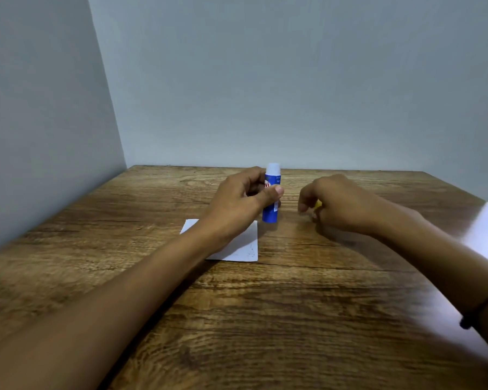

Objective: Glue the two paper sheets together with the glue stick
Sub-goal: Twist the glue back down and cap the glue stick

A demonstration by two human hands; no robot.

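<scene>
The left hand [238, 205] grips the glue stick [271, 197] upright above the wooden table [293, 319] — its thumb lies across the near side of the blue barrel about halfway up, and the other fingers curl round the far side, mostly hidden behind the tube. The stick's pale, whitish top rises clear above those fingers, while its blue lower end drops below the thumb and hangs just beyond the far right corner of the paper [241, 247]. That paper is white and lies flat on the table under the left wrist and forearm, which cover much of it; only one sheet outline can be made out, so whether two sheets are stacked there cannot be told. The right hand [341, 205] is a little to the right of the glue stick, apart from it, knuckles up and fingers curled downward toward the table. A small yellow thing [318, 204] shows among those curled fingers — it appears to be pinched there, though blur hides what it is. A dark band [482, 308] circles the right forearm near the frame's right edge. Pale walls [293, 80] stand behind and to the left of the table.
</scene>
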